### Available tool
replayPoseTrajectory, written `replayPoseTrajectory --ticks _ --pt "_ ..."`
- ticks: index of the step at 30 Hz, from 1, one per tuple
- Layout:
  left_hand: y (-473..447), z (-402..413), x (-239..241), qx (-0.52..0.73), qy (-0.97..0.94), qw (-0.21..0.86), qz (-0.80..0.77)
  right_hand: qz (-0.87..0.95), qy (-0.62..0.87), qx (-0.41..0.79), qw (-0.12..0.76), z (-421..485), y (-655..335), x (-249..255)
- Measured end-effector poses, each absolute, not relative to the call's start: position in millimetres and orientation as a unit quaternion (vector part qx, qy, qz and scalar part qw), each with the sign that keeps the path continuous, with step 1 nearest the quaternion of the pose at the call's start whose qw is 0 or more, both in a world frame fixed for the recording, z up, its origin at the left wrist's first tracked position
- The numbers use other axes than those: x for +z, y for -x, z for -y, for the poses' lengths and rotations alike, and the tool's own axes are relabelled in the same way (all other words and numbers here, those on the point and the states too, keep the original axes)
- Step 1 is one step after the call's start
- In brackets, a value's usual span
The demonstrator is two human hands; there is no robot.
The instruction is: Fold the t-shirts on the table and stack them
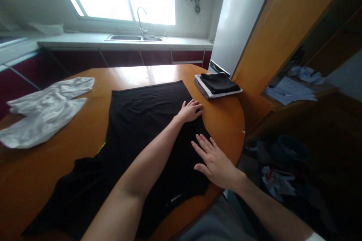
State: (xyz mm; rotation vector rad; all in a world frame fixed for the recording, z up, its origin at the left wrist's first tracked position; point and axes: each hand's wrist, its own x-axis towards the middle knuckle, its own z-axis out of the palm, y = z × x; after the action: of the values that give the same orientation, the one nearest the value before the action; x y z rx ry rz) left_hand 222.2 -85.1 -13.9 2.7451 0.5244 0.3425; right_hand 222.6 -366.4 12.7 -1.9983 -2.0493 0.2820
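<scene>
A black shirt [141, 120] lies spread over the wooden table, with a bit of yellow trim at its left side and a small pale print near its lower edge. My left hand [191, 111] rests on the shirt near its right edge, fingers apart and slightly bent, with no cloth visibly gripped. Nearer to me, my right hand [210, 160] is over the same side of the shirt, palm down with its fingers stretched out. Whether that palm presses on the cloth or hovers just above it, I cannot tell. My left forearm covers part of the shirt's middle.
A crumpled white garment [48, 109] lies on the table [223, 120] at the left. A stack of folded clothes [219, 84], black on top, sits at the far right. Beyond are a sink [124, 38] and a white fridge [234, 19]. Wooden shelving [263, 41] borders the right.
</scene>
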Motion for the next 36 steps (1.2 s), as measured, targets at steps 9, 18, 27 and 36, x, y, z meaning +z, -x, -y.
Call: replayPoseTrajectory --ticks 9,18,27,36 --pt "-224.4 80.6 -21.5 0.160 -0.948 0.205 -0.184 0.654 0.707 0.139 0.231 380.3 -240.8 19.5" --pt "-229.9 58.9 -19.0 0.396 -0.743 0.435 -0.320 0.498 0.767 -0.002 0.404 346.3 -322.1 16.4" --pt "-221.0 44.9 -18.2 0.442 -0.505 0.680 -0.296 0.728 0.669 0.089 0.124 311.6 -263.9 3.1" --pt "-200.6 38.2 -11.2 0.391 -0.332 0.819 -0.255 0.708 0.690 0.068 0.138 280.4 -278.9 10.8"
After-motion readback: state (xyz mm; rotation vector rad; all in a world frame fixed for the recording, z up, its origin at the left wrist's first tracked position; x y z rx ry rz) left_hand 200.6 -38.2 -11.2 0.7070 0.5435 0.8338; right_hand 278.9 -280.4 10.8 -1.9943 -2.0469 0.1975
